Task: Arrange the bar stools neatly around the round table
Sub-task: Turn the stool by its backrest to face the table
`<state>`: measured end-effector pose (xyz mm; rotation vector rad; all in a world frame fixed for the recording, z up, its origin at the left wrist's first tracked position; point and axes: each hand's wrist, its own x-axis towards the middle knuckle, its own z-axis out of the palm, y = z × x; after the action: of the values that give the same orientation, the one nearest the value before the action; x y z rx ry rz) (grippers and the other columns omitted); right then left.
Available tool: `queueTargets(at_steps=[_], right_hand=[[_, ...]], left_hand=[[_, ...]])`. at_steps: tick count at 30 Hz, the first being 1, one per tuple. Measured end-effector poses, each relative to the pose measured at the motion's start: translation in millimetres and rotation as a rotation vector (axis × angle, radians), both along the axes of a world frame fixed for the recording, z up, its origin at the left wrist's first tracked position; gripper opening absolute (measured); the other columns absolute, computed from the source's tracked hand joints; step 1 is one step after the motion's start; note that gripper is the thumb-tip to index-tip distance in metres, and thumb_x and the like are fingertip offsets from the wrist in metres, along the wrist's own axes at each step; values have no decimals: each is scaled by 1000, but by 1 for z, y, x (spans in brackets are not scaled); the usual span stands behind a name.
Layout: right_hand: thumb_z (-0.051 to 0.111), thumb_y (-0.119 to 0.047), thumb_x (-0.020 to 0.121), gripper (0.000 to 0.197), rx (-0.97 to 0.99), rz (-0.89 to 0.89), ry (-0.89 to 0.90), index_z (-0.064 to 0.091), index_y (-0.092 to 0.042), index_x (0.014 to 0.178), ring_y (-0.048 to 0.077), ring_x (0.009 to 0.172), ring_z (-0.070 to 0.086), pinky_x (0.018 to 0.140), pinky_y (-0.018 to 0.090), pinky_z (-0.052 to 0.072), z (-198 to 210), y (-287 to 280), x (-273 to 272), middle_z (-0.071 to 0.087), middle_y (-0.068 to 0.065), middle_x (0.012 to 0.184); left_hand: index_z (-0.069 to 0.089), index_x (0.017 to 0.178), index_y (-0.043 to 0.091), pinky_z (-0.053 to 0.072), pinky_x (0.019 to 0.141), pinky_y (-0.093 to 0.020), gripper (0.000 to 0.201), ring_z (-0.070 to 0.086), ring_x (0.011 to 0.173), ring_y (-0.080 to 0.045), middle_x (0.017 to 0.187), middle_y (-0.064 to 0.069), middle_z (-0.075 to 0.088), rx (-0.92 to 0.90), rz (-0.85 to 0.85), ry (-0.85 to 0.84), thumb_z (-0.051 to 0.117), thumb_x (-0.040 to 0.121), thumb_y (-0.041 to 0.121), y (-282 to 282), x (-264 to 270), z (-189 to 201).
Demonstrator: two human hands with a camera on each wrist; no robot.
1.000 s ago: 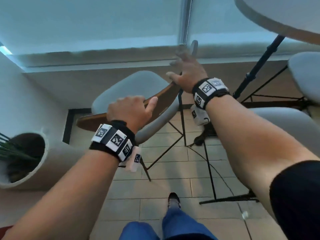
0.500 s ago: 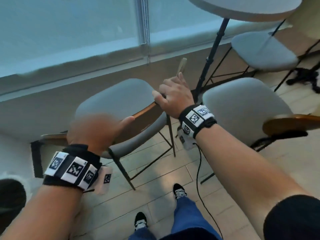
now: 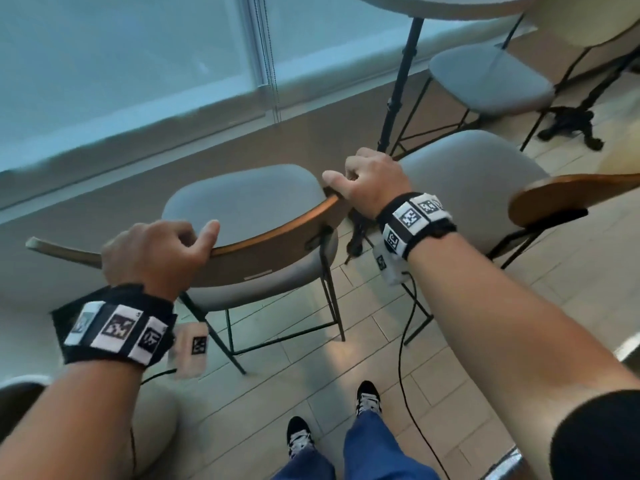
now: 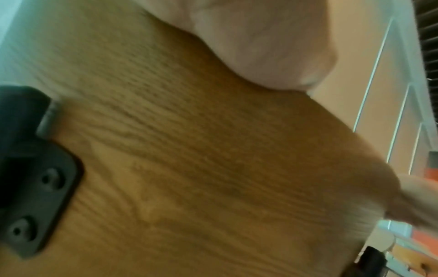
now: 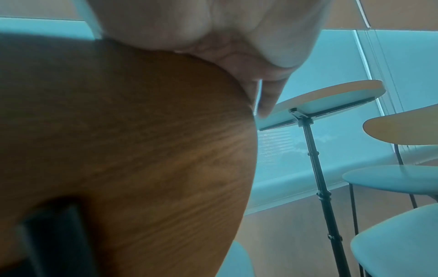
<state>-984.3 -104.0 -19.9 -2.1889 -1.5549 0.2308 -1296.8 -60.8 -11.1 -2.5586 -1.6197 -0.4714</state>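
A bar stool (image 3: 242,206) with a grey seat, curved wooden backrest (image 3: 270,237) and thin black legs stands before me by the window wall. My left hand (image 3: 156,251) grips the backrest's top edge left of centre. My right hand (image 3: 367,181) grips its right end. Both wrist views show the wood grain of the backrest (image 4: 189,150) (image 5: 118,150) close under the palm. The round table (image 3: 440,5) on its black pole (image 3: 398,84) stands at the upper right. A second stool (image 3: 471,181) sits just right of my right hand, and a third stool (image 3: 488,81) stands beyond the pole.
A window wall with a low sill (image 3: 138,133) runs along the left and back. A pale rounded planter (image 3: 152,424) is at the lower left. A black cable (image 3: 405,358) trails over the tiled floor by my feet (image 3: 367,396). A black pedestal base (image 3: 568,126) is at far right.
The stool has swung round and come nearer the table pole and the second stool. My left hand has closed on the backrest; both hands now grip it.
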Motion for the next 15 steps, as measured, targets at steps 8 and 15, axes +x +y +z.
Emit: queueTargets(at_steps=[8,15], right_hand=[[46,-55,85,42,41,-87,2,44,-23,58,21,78,48,66,33,33,-9,-19,-17,44,-6,75],[39,-60,89,45,22,-103,-63,48,-23,66,21,85,47,70,34,31,-8,-22,-60,50,-2,80]], left_hand=[[52,49,18,29,54,-30,53,44,44,-28,40,-2,41,32,6,-111,46,89,51,23,-12,-6],[59,63,12,48,60,-38,50,53,51,-30,51,-10,54,-23,-62,-166,37,91,47,82,-35,-8]])
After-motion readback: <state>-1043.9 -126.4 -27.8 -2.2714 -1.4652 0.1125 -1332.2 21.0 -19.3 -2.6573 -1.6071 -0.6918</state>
